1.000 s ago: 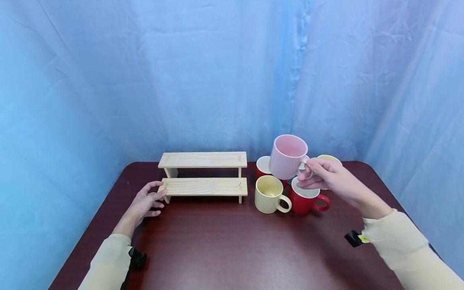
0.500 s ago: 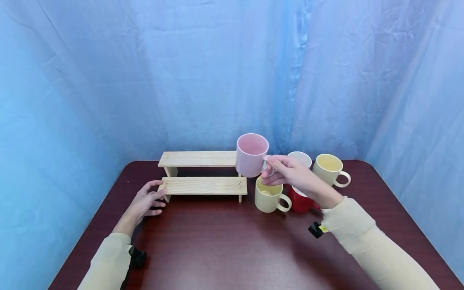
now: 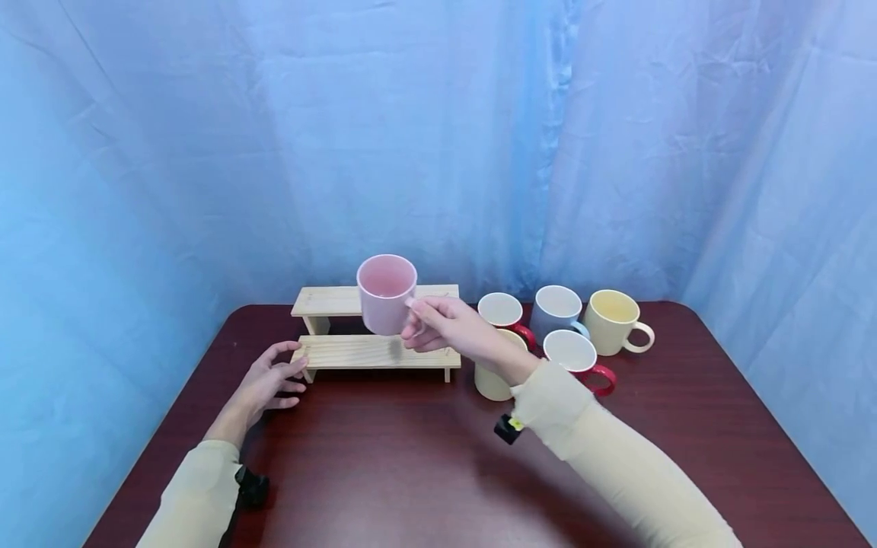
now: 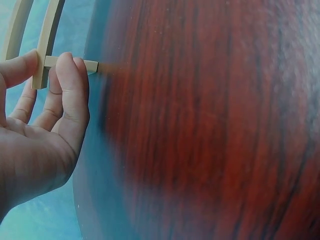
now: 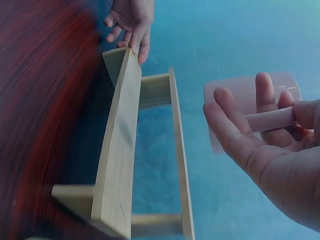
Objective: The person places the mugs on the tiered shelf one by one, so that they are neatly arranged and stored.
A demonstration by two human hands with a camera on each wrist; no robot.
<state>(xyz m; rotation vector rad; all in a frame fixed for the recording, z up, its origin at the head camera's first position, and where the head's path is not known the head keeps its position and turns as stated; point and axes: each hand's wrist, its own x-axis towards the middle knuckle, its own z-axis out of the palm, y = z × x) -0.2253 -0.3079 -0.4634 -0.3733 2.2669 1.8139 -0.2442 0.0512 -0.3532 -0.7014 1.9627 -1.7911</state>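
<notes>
In the head view my right hand (image 3: pixel 455 331) holds a pink mug (image 3: pixel 384 304) by its handle, upright and raised in front of the two-tier wooden shelf (image 3: pixel 356 352). The right wrist view shows the fingers curled about the mug's handle (image 5: pixel 272 119), with the mug body behind them. At the shelf's left end, my left hand (image 3: pixel 260 388) grips the edge of the lower board, thumb on top. In the left wrist view, thumb and fingers of that hand (image 4: pixel 45 135) are on either side of the board's end (image 4: pixel 41 70).
Right of the shelf stand a red mug (image 3: pixel 500 308), a blue-grey mug (image 3: pixel 544 323), a yellow mug (image 3: pixel 603 331), another red mug (image 3: pixel 569 354) and a cream mug (image 3: pixel 492 387) partly hidden by my right forearm. Blue curtains (image 3: pixel 411 152) hang behind the dark wooden table (image 3: pixel 384 464).
My right hand has carried the pink mug leftward from above the other mugs to in front of the shelf. The left hand has kept its place on the shelf's end.
</notes>
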